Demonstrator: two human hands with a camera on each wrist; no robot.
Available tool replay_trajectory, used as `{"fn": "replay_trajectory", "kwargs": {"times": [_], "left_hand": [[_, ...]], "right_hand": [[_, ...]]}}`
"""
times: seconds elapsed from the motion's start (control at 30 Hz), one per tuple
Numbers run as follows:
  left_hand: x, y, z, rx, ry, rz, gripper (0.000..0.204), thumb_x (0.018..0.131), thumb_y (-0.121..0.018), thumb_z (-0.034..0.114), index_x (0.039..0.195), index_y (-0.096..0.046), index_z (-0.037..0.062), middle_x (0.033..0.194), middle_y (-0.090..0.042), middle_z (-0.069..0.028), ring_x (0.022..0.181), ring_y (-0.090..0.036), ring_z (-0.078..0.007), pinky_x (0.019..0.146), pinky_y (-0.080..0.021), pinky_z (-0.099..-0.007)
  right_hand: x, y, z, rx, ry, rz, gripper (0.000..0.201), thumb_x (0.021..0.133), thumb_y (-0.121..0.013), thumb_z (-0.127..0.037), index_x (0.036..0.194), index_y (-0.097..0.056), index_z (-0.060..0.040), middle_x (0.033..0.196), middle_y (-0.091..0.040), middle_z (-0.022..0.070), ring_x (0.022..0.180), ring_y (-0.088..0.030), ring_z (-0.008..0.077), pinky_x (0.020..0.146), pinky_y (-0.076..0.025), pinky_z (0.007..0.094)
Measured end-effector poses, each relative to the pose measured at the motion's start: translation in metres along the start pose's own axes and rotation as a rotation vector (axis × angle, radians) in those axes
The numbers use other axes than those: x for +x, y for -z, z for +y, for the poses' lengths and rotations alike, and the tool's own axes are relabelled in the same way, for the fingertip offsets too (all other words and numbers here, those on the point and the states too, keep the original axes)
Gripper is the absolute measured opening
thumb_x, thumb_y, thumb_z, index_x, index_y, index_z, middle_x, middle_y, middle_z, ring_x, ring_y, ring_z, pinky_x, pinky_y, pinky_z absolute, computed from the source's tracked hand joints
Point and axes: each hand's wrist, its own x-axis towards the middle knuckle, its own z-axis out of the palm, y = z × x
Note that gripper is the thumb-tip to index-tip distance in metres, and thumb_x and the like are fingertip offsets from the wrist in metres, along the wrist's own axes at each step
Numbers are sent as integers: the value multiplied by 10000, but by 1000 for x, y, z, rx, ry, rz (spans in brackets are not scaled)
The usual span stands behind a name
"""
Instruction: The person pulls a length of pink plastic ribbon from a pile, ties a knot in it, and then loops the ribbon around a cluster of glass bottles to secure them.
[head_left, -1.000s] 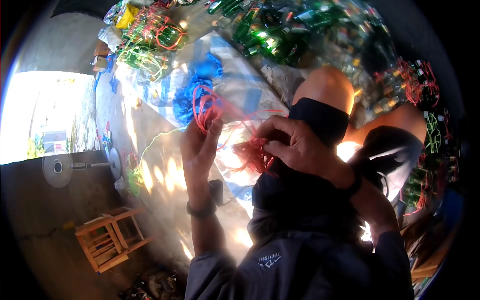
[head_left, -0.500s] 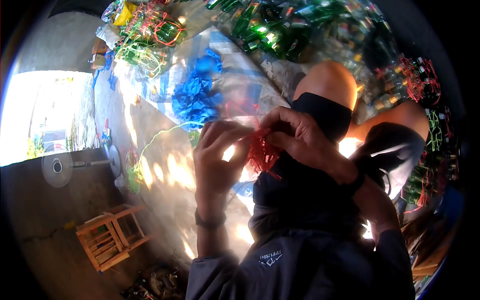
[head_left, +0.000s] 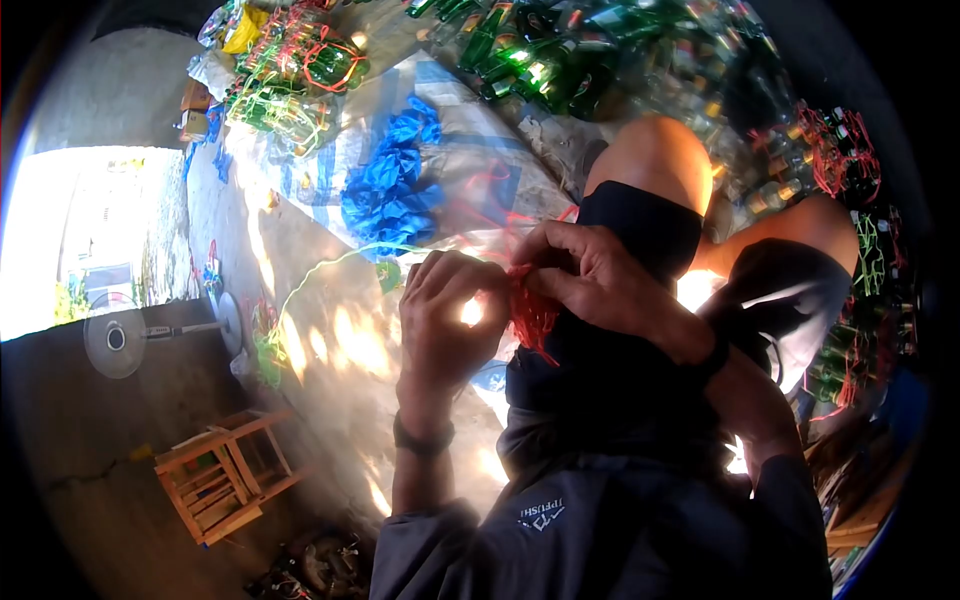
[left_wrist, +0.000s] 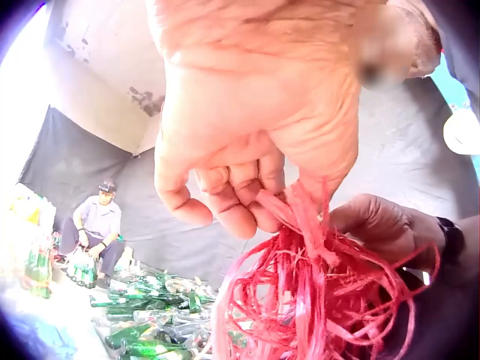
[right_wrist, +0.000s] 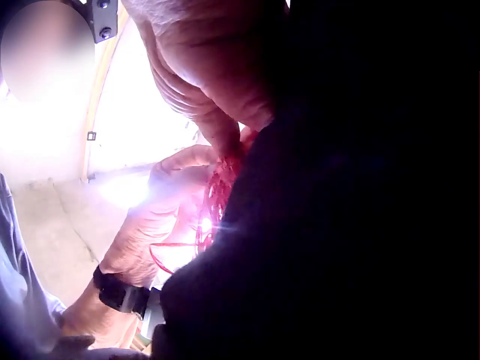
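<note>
A tangled bundle of red plastic string (head_left: 532, 318) hangs in front of my raised knee. My right hand (head_left: 610, 285) pinches its top between thumb and fingers. Close on the other side is my left hand (head_left: 448, 315), its thumb and index finger meeting at the bundle's top and leaving a round gap. In the left wrist view, its thumb and curled fingers (left_wrist: 238, 214) pinch the gathered strands, while loose loops of the string (left_wrist: 311, 300) spread below. The right wrist view is mostly dark, with the string (right_wrist: 217, 191) visible between both hands.
Many green bottles (head_left: 540, 70) lie beyond my knees. String-tied bottle bundles (head_left: 300, 80) stand far left and others (head_left: 840, 165) right. Crumpled blue plastic (head_left: 390, 190) lies on a striped sheet (head_left: 470, 130). A fan (head_left: 115, 335) and wooden stool (head_left: 225, 475) are left. Another person (left_wrist: 97, 225) sits by the bottles.
My left hand, which held pink-red string loops apart on the left, has moved right to meet the bundle at my right hand. The right hand has shifted only slightly.
</note>
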Motion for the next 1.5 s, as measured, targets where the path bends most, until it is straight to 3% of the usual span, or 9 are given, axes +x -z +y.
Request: {"fn": "replay_trajectory", "kwargs": {"times": [0.13,0.2,0.6,0.8,0.93,1.0,1.17,1.37,1.5], "left_hand": [[-4,2,0,-183,145,-40,124,727,-728,-21,795,-662,60,817,-660,-58,797,-642,-262,750,-494,-360],[-3,8,3,-378,223,-105,91,742,-700,18,818,-650,33,852,-630,-88,815,-624,-237,765,-479,-338],[-21,-1,5,-1198,405,43,131,856,-549,64,925,-605,-32,1004,-602,-74,978,-577,-145,858,-469,-301],[-24,1,8,-1116,628,88,120,865,-563,8,980,-585,-17,1000,-602,-69,871,-598,-150,803,-503,-278],[-33,0,-14,-886,496,-10,147,840,-624,-10,986,-606,-23,963,-624,-51,877,-601,-133,801,-492,-278],[-31,5,-20,-696,394,-115,175,815,-674,-3,983,-634,-32,925,-635,-44,876,-589,-112,789,-481,-276],[-26,17,-9,-631,444,-116,145,811,-672,-13,952,-652,-34,906,-639,-51,836,-574,-111,787,-474,-274],[-29,15,-16,-1269,368,254,166,840,-560,-35,986,-639,-46,950,-630,-118,886,-525,-139,834,-426,-302],[-30,22,-22,-1522,296,184,184,849,-563,-26,1021,-627,-41,916,-637,-96,820,-531,-128,790,-433,-276]], "right_hand": [[3,-3,3,9,-18,18,169,966,-599,49,1129,-619,8,1047,-717,55,1000,-675,104,901,-536,261],[6,-5,8,70,108,58,91,958,-588,29,1043,-611,6,842,-689,63,620,-617,87,529,-511,256],[11,0,6,467,-115,108,202,966,-591,-74,1146,-651,-4,1035,-720,98,952,-679,141,855,-560,302],[10,2,0,293,-121,-27,184,952,-599,-4,1128,-651,-3,1051,-710,85,1017,-673,164,945,-532,314],[10,2,3,215,-92,-91,155,960,-615,-30,1107,-654,-4,1023,-716,80,1008,-675,151,931,-533,305],[13,0,10,224,-42,22,129,964,-626,-99,1036,-699,-22,876,-701,23,784,-655,84,717,-542,249],[14,0,13,271,-68,59,117,982,-619,-88,1064,-676,-27,928,-692,31,862,-649,99,795,-531,258],[16,-2,17,269,-54,129,124,992,-618,-98,1080,-672,-29,954,-691,25,885,-641,96,814,-525,256],[18,-4,22,238,-48,168,146,997,-616,-140,1077,-688,-42,910,-682,-3,817,-622,75,740,-521,247]]}}
